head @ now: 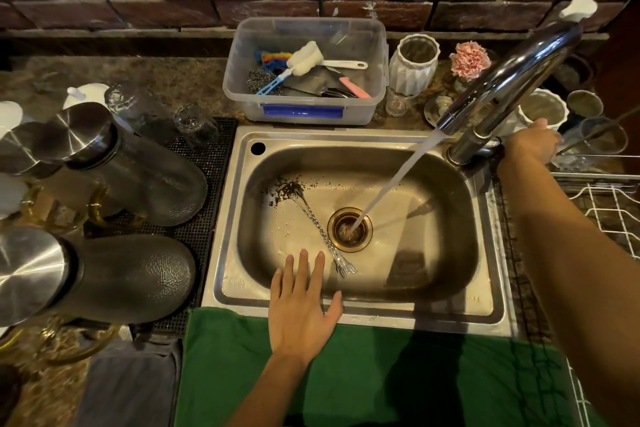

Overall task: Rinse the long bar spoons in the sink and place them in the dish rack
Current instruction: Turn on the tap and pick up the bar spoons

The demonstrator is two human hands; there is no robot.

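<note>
Hovering left hand (302,305) fingers apart over sink (360,305) rim, bar spoons (320,230) near, right hand (531,144) unclear.

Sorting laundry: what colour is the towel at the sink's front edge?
Dark green towel, seen in the head view.

Right hand's (531,144) fingers hidden behind the faucet (498,87), perhaps gripping its handle.
</note>
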